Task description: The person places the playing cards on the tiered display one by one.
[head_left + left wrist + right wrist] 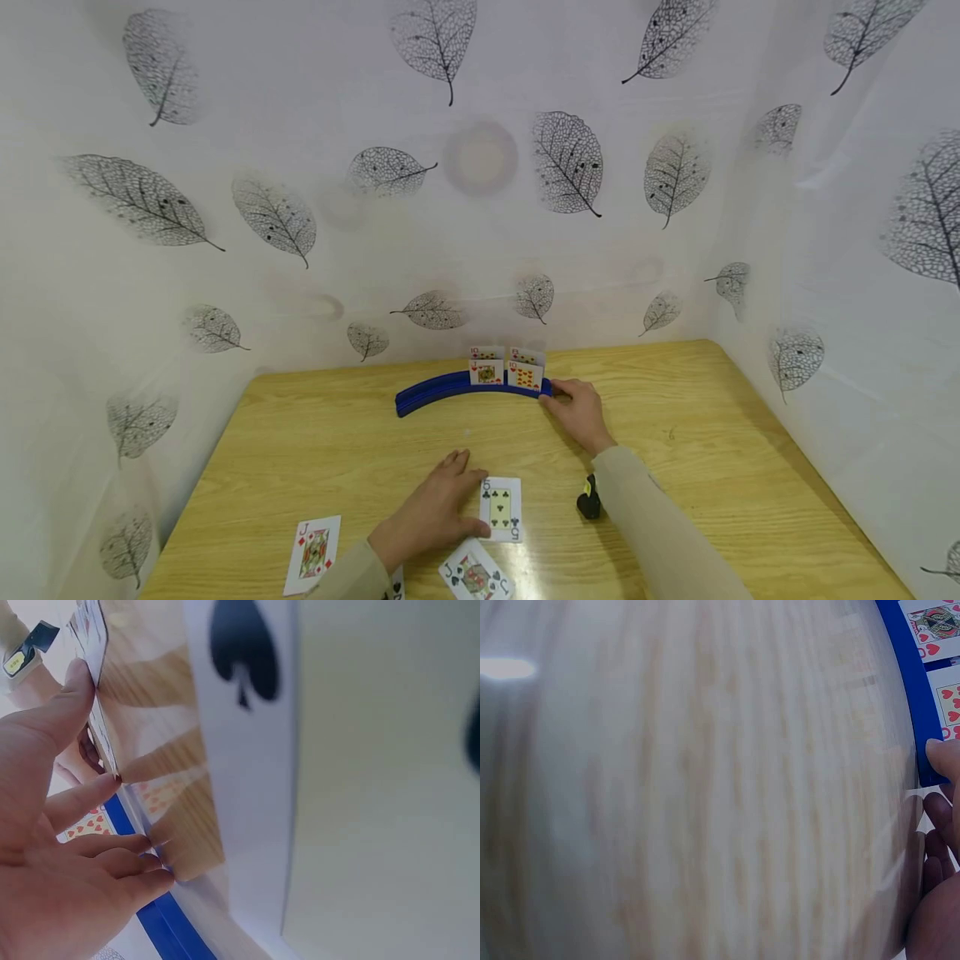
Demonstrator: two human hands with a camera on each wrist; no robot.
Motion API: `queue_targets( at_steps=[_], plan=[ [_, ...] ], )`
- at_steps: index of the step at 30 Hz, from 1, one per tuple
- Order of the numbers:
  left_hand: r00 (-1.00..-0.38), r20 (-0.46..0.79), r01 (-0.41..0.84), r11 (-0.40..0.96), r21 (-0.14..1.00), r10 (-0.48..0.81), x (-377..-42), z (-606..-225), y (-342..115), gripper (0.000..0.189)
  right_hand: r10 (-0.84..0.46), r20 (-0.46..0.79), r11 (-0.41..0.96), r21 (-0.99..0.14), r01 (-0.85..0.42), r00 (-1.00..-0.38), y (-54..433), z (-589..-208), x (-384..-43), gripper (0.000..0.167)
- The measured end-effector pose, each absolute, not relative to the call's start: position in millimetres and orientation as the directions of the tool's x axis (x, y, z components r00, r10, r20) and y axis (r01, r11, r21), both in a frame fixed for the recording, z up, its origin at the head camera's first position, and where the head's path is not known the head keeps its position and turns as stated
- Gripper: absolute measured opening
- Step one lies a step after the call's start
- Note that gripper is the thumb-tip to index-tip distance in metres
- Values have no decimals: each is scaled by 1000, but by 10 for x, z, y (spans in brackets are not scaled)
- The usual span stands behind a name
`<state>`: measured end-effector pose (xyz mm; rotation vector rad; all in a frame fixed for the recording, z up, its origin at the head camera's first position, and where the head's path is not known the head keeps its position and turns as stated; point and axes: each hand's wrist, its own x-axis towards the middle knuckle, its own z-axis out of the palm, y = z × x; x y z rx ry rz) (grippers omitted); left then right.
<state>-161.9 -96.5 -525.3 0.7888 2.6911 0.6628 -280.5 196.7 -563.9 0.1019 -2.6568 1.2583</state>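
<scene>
My left hand (438, 512) is low over the table with fingers extended. Its thumb and index fingertip touch the left edge of a five of clubs (500, 508) lying flat; the other fingertips rest on the wood in the left wrist view. At the far side, my right hand (579, 410) grips the right end of a curved blue card holder (431, 395), thumb in front and fingers behind. Upright in its slots stand a heart face card (487, 373) and a ten of hearts (525, 377) in front, with two partly hidden cards behind them.
A jack of spades (475, 572) lies tilted near the front edge, and a jack of diamonds (312, 554) lies at left. Another card (397, 583) is mostly hidden by the left sleeve. A small black device (588, 498) is beside the right sleeve. Leaf-patterned curtains (480, 250) surround the table.
</scene>
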Motion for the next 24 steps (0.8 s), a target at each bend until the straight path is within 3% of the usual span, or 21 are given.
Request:
queue_targets(
  at_steps=[14, 24],
  plan=[
    [-846, -62, 392, 696, 601, 530, -1618, -5274, -915, 73, 18, 195, 626, -767, -141, -981, 1964, -5625, -2813, 44],
    [-849, -62, 323, 608, 725, 525, -1607, -5270, -938, 30, 17, 203, 628, -764, -147, -979, 1974, -5660, -2815, 44]
  ],
)
